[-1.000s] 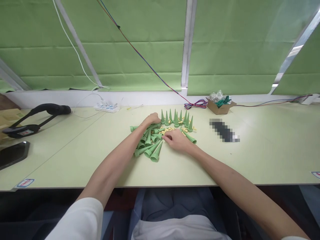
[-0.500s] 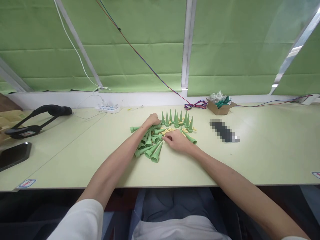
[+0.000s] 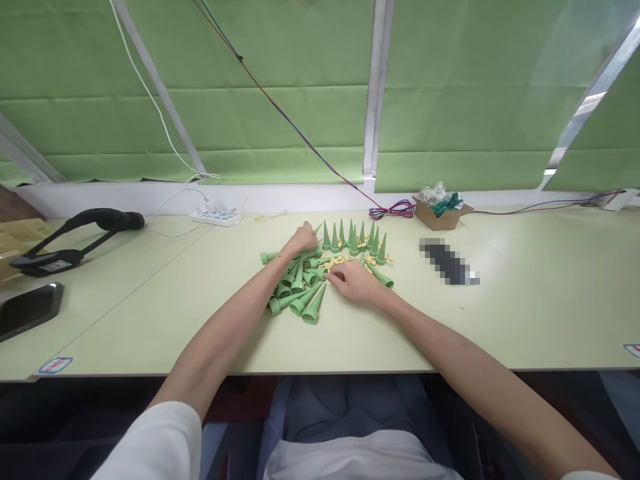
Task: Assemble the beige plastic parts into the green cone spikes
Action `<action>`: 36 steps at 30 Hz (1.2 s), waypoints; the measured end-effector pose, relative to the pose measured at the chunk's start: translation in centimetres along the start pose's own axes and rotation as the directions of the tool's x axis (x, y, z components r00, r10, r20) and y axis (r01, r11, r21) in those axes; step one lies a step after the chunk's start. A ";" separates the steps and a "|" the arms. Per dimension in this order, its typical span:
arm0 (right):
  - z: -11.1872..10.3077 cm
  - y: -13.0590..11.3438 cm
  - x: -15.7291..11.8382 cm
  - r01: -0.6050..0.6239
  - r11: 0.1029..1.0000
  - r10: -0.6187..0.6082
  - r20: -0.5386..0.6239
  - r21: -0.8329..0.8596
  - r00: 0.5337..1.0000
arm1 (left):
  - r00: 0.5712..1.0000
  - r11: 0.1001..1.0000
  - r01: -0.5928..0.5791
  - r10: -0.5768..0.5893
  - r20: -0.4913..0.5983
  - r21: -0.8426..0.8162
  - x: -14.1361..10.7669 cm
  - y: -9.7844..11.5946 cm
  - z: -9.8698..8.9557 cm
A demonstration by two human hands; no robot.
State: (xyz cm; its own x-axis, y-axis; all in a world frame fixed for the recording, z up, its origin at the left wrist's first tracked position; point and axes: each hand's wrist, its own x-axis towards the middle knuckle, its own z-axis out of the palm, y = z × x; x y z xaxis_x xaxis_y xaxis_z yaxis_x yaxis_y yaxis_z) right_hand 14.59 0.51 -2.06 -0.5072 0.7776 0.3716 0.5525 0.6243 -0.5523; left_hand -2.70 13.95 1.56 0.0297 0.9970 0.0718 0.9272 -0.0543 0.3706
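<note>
My left hand [image 3: 303, 239] is closed around a green plastic cone spike [image 3: 318, 228], whose pointed tip shows past the fingers. It is at the left end of a group of upright green cone spikes [image 3: 353, 241]. My right hand [image 3: 355, 280] rests by the small yellow plastic pieces [image 3: 334, 262], its thumb and fingers pinched together; what they hold, if anything, is hidden. Between and below my hands lies a pile of loose green cone spikes [image 3: 297, 279], several with their hollow wide ends facing me. Another spike [image 3: 383, 277] lies just right of my right hand.
A small cardboard box [image 3: 440, 215] with plastic wrap and green material stands at the back, beside a coiled cable [image 3: 393, 210]. A blurred dark object [image 3: 445, 261] lies to the right. On the left are a power strip [image 3: 216, 217], a black headset-like band [image 3: 80, 240] and a phone [image 3: 30, 310].
My left hand has shifted slightly upward, and the tip of a green cone spike now shows beyond its fingers. My right hand has stayed almost still.
</note>
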 end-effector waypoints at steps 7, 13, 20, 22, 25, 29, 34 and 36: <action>-0.3 0.1 0.1 0.018 1.000 -0.018 -0.063 -0.004 0.998 | 0.988 0.985 -0.019 -0.008 -0.155 -0.173 -1.7 -0.6 -0.4; -0.5 0.7 0.3 -0.033 0.999 0.024 -0.200 -0.042 0.979 | 0.913 0.867 -0.298 0.136 -0.385 -0.400 -5.0 0.1 -1.7; -1.5 2.1 0.4 -0.083 0.978 0.011 -0.347 -0.193 0.938 | 0.860 0.811 -0.452 0.286 -0.423 -0.370 -10.6 2.2 -1.5; -1.7 2.5 0.4 -0.075 0.963 -0.018 -0.343 -0.257 0.939 | 0.834 0.816 -0.501 0.367 -0.411 -0.288 -11.2 2.2 -0.9; -1.8 2.9 0.4 -0.065 0.947 -0.031 -0.294 -0.314 0.955 | 0.810 0.848 -0.516 0.436 -0.392 -0.121 -11.2 1.7 -0.1; -1.4 3.1 0.4 -0.004 0.946 -0.065 -0.202 -0.323 0.977 | 0.810 0.863 -0.496 0.421 -0.409 -0.094 -11.1 1.2 0.1; -0.7 3.2 0.5 0.077 0.907 -0.114 -0.066 -0.414 0.991 | 0.849 0.892 -0.413 0.304 -0.433 -0.184 -11.9 1.8 0.0; -0.6 3.2 0.4 0.106 0.883 -0.125 -0.011 -0.457 0.992 | 0.858 0.884 -0.413 0.298 -0.418 -0.217 -12.1 2.1 0.2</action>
State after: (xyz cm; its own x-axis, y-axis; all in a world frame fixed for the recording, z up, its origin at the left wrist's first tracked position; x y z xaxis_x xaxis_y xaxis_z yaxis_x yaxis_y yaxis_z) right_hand 16.54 2.86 -3.18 -0.5646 0.6945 0.4460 0.7367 0.6677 -0.1070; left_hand -1.00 1.74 1.26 0.1455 0.8160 0.5594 0.7268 -0.4718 0.4992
